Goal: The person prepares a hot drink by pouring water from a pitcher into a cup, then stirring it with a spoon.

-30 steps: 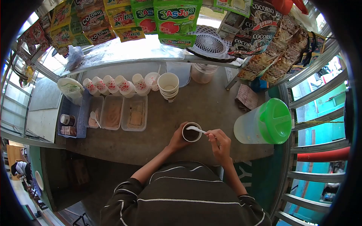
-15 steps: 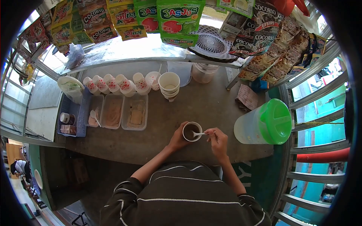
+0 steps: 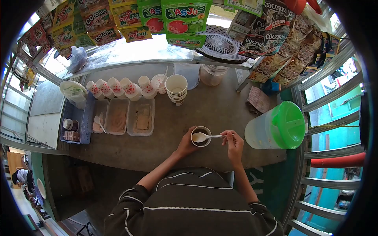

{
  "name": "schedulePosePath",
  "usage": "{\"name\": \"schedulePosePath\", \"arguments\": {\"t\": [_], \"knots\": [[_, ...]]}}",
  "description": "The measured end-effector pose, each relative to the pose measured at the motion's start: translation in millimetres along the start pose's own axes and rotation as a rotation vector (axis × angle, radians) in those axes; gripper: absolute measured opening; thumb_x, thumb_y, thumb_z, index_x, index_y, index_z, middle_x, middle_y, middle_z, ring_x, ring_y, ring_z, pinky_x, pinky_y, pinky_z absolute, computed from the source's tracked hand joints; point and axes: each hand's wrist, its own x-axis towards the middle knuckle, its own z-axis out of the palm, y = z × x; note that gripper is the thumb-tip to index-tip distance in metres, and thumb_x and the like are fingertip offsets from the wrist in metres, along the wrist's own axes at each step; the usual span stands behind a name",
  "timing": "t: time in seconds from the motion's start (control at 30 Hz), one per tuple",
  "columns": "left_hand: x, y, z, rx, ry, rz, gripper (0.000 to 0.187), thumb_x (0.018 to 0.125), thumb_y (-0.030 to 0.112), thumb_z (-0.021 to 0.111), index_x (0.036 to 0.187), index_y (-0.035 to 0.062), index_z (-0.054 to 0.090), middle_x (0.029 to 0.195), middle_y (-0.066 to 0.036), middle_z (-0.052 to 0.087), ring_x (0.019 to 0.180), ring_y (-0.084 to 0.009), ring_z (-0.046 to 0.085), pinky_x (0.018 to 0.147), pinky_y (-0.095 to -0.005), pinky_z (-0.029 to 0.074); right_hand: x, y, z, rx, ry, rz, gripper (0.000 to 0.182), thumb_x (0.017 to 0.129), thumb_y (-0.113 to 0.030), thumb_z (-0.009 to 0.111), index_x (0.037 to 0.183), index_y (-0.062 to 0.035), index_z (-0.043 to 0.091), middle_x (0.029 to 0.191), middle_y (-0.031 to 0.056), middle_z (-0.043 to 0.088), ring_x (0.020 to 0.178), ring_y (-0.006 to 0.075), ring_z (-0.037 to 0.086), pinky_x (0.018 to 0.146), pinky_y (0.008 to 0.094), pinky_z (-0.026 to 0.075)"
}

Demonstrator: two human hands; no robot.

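My left hand (image 3: 186,144) is wrapped round the left side of a paper cup (image 3: 201,144), which holds a brown drink. In my right hand (image 3: 233,144) is the handle of a white spoon (image 3: 201,137), pinched between thumb and fingers. The spoon's bowl shows whole over the cup's mouth, with some light brown liquid in it. Both hands are above the near part of the brown counter (image 3: 173,122). Fingers behind the cup are partly hidden.
Food tubs (image 3: 141,117) with powder stand left, beside a blue basket (image 3: 84,118). Behind them are rows of patterned cups (image 3: 128,87) and stacked paper cups (image 3: 176,86). A green-lidded water jug (image 3: 271,126) and a folded cloth (image 3: 258,100) lie right. Sachets (image 3: 185,17) hang overhead.
The spoon has come up out of the drink, so its bowl is now visible. My right hand has shifted slightly to the right. The left hand and cup stay nearly still.
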Motion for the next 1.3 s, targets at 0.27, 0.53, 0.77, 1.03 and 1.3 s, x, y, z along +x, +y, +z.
{"name": "schedulePosePath", "arguments": {"t": [0.27, 0.53, 0.77, 1.03, 1.3], "knots": [[-0.1, -2.2, 0.3, 0.019, 0.001, 0.0, 0.078, 0.062, 0.014, 0.085, 0.127, 0.0049, 0.042, 0.12, -0.014, 0.057, 0.112, -0.0288, 0.057, 0.093, -0.0364, 0.047, 0.1, 1.2, 0.7, -0.051, -0.003, -0.066, 0.026, 0.098, -0.02, 0.051, 0.089, -0.0002, 0.065, 0.068, 0.002, 0.058, 0.058, 0.0059, 0.05, 0.051, 0.0215, 0.036], [0.0, -8.0, 1.8, 0.014, -0.006, 0.011, 0.077, 0.063, 0.013, 0.085, 0.127, 0.0048, 0.043, 0.121, -0.014, 0.055, 0.112, -0.0295, 0.057, 0.093, -0.0363, 0.048, -2.3, -9.5, 6.4, -0.348, -0.153, -0.232, 0.011, 0.092, -0.01, 0.057, 0.093, -0.0042, 0.066, 0.089, 0.0076, 0.061, 0.062, 0.0164, 0.057, 0.058, 0.0274, 0.045], [-0.5, -6.2, 1.8, 0.02, 0.011, 0.03, 0.075, 0.063, 0.015, 0.085, 0.126, 0.0047, 0.044, 0.118, -0.013, 0.057, 0.108, -0.0274, 0.059, 0.09, -0.0353, 0.049, -6.9, -21.1, 14.0, -0.35, -0.314, -0.213, 0.011, 0.091, -0.01, 0.057, 0.093, -0.0042, 0.065, 0.093, 0.0091, 0.061, 0.076, 0.0255, 0.062, 0.066, 0.0332, 0.048], [-1.1, -7.5, 2.8, 0.023, 0.012, 0.01, 0.073, 0.066, 0.017, 0.085, 0.125, 0.0045, 0.044, 0.118, -0.014, 0.057, 0.107, -0.0264, 0.06, 0.089, -0.0348, 0.049, -3.5, -30.0, 13.5, -0.64, -0.349, -0.339, 0.02, 0.093, -0.021, 0.052, 0.084, -0.0055, 0.061, 0.089, 0.0075, 0.06, 0.071, 0.0309, 0.059, 0.062, 0.0397, 0.045], [-0.8, -2.8, 1.2, 0.016, 0.024, 0.037, 0.074, 0.066, 0.019, 0.085, 0.125, 0.0042, 0.044, 0.115, -0.013, 0.059, 0.105, -0.0256, 0.061, 0.088, -0.0344, 0.049, -6.7, -21.5, 19.3, -0.58, -0.354, -0.266, 0.02, 0.093, -0.022, 0.052, 0.086, -0.0057, 0.062, 0.081, 0.0093, 0.062, 0.069, 0.0317, 0.059, 0.062, 0.0399, 0.045]]}}
